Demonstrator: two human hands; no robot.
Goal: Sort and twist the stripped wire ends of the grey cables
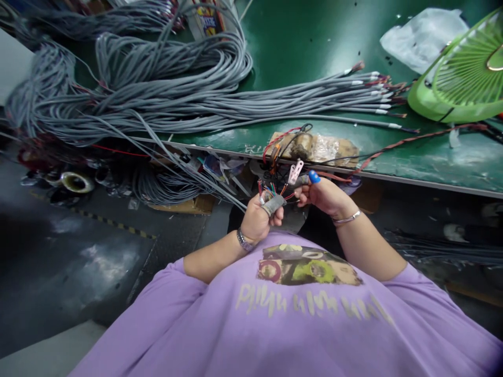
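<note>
My left hand (260,215) is closed in a fist just below the bench edge, its fingertips wrapped in grey tape, gripping a cable end (271,189) whose thin coloured wires fan out upward. My right hand (323,195) is closed beside it, a blue cot on one fingertip, pinching those same coloured wires. A small pink clip (295,172) hangs just above the two hands, near red and black wires (280,142) that loop over the bench edge.
A green workbench (314,47) carries big bundles of grey cables (165,89), their stripped ends (373,91) pointing right. A green fan (463,73) and a white plastic bag (424,34) lie at the far right. A taped brown block (318,147) sits at the bench edge.
</note>
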